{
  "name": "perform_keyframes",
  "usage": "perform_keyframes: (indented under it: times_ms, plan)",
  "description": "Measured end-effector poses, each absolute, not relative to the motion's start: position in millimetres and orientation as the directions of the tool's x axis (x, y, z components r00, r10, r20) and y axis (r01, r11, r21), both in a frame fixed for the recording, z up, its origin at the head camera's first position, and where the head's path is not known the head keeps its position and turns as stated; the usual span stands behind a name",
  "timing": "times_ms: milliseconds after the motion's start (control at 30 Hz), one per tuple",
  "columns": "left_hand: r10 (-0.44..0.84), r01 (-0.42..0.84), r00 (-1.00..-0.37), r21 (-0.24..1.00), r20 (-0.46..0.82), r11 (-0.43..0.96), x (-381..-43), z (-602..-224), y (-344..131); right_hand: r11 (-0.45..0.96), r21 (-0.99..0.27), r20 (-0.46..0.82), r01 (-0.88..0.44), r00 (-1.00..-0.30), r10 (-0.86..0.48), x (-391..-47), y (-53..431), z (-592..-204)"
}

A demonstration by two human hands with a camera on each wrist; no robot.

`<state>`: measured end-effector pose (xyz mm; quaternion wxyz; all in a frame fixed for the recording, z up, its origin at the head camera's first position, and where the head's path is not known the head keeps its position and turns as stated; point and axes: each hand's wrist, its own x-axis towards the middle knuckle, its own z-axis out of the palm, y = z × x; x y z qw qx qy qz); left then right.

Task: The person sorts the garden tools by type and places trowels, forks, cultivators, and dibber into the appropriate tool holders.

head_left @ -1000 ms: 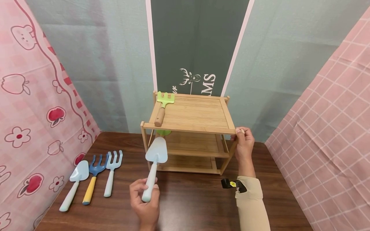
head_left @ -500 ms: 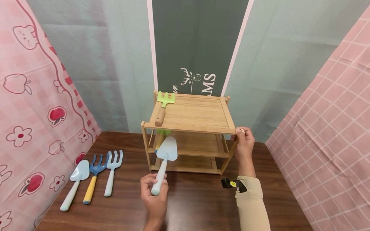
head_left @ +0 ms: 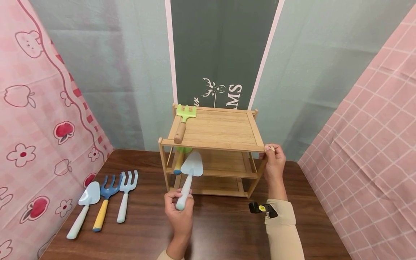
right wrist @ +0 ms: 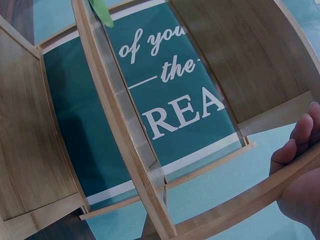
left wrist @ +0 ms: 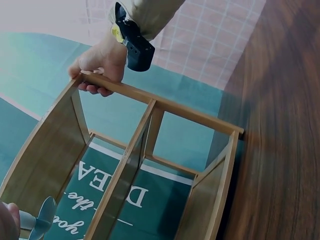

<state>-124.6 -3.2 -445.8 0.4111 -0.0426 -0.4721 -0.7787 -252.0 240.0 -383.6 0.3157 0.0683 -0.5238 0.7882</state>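
Observation:
My left hand grips the pale handle of a light blue trowel, its blade pointing away, in front of the wooden shelf rack. In the left wrist view only part of that trowel shows at the lower left. My right hand holds the rack's upper front right corner, fingers curled round the post, as the right wrist view also shows. A green hand fork with a wooden handle lies on the top shelf at the left. On the middle shelf lies a green-headed tool with a yellow handle, partly hidden.
Left on the dark wooden table lie another light blue trowel, a blue hand fork with a yellow handle and a light blue hand fork. Patterned pink cloths flank the table; a green cloth hangs behind.
My left hand has carried the trowel to the right and forward, closer to the rack's middle shelf. My right hand stays on the rack's corner.

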Motion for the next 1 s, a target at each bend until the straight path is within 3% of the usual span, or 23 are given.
perform_keyframes:
  times_ms: [333, 1000]
  plan:
    - [-0.616, 0.611, -0.702, 0.747, 0.359, -0.261, -144, -450, 11, -0.249, -0.773, 0.458, -0.584, -0.785, 0.417, -252, 240, -384]
    - [-0.593, 0.583, -0.707, 0.792, 0.384, -0.182, -169, -454, 27, -0.278, -0.757, 0.456, -0.591, -0.783, 0.423, -253, 239, -384]
